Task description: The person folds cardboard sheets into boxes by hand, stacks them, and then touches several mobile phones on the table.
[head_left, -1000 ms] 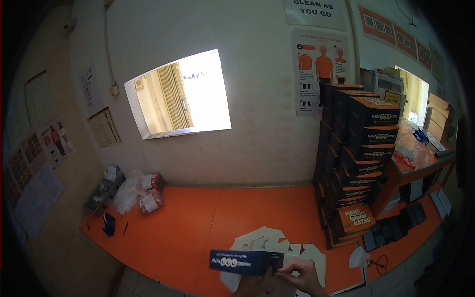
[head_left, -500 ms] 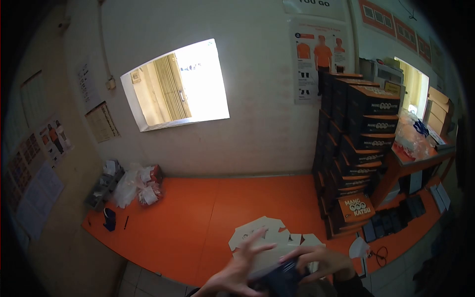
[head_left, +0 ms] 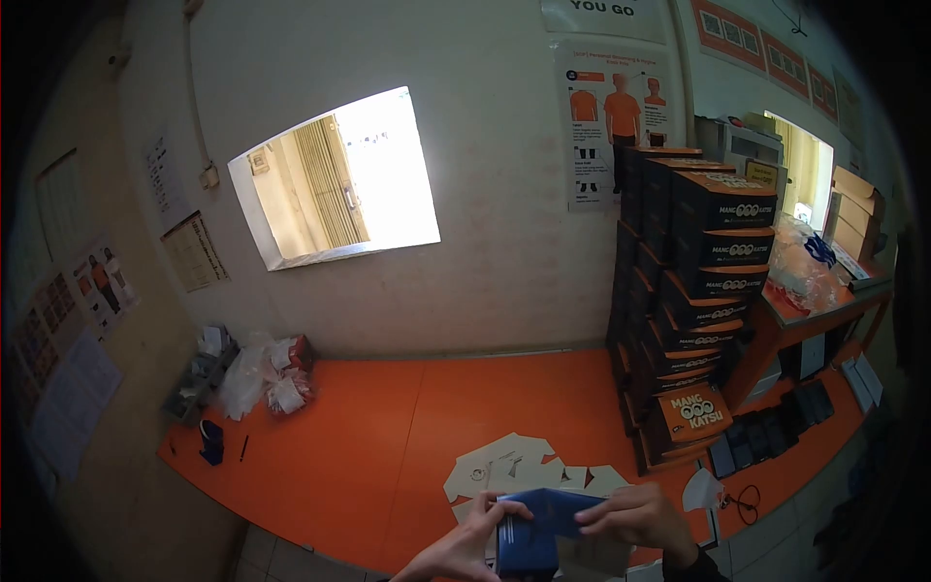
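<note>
While our left hand (head_left: 460, 549) is bracing the blue carton (head_left: 527, 555) steady, our right hand (head_left: 642, 516) is pinching its flap (head_left: 567, 510).

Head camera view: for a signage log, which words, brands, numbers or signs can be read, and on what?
"YOU GO": cut-off wall sign
"MANG KATSU": orange-topped box
"MANG": stacked boxes
Too small or blurred: clothing poster, other wall posters, yellow sign, blue carton.

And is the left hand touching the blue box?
Touching. The head view shows the left hand with its fingertips bent over the top edge of the blue box.
</note>
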`<state>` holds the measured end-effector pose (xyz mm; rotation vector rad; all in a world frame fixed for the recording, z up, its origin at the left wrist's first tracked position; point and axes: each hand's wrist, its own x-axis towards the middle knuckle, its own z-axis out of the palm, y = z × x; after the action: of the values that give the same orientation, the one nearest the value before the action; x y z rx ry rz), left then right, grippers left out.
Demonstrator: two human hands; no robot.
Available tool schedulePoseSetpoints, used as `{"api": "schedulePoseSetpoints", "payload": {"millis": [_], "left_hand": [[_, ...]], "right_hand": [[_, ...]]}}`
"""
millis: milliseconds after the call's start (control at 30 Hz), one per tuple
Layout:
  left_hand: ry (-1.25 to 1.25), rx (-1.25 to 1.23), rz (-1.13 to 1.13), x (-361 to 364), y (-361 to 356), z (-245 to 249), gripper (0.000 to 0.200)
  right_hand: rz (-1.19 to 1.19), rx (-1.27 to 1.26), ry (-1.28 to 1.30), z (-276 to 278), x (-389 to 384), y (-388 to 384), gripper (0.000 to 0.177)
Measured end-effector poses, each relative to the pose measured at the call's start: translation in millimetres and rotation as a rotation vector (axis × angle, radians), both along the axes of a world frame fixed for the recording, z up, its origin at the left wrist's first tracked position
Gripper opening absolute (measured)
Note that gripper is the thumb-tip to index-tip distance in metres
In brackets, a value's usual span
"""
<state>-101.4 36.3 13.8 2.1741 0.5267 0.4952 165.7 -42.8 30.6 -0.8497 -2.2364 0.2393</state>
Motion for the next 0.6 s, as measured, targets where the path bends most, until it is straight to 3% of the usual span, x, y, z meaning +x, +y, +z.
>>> {"api": "schedulePoseSetpoints", "payload": {"millis": [33, 133, 167, 267, 300, 333, 400, 467, 500, 600], "left_hand": [[-0.019, -0.018, -0.011, 4, -1, -5, 0.102], [-0.081, -0.045, 0.057, 27, -16, -12, 0.113], [-0.168, -0.091, 0.038, 34, -17, -14, 0.115], [-0.435, -0.238, -0.011, 50, -20, -24, 0.121], [-0.530, -0.296, -0.025, 54, -25, -29, 0.123], [-0.576, -0.404, -0.006, 54, -20, -43, 0.118], [-0.684, -0.619, 0.038, 54, -9, -67, 0.109], [-0.931, -1.225, 0.144, 42, 9, -83, 0.095], [-0.948, -1.295, 0.179, 39, 12, -91, 0.091], [-1.011, -1.492, 0.271, 34, 23, -112, 0.080]], "right_hand": [[-0.111, -0.080, 0.111, 17, -8, -11, 0.021], [0.070, -0.210, 0.173, 29, -58, -16, 0.018], [0.131, -0.322, 0.373, 34, -54, -15, 0.028], [-0.012, 0.063, 0.966, 13, -57, 9, 0.048], [0.059, -0.101, 0.572, 18, -54, 10, 0.066], [0.125, -0.275, 0.354, 26, -58, 8, 0.063], [0.246, -0.410, 0.786, 5, -65, 11, 0.045], [0.419, -0.643, 0.662, -1, -54, 4, 0.029], [0.425, -0.571, 0.472, -10, -45, 1, 0.028], [0.085, -0.465, 0.210, -3, -47, -11, 0.019]]}}
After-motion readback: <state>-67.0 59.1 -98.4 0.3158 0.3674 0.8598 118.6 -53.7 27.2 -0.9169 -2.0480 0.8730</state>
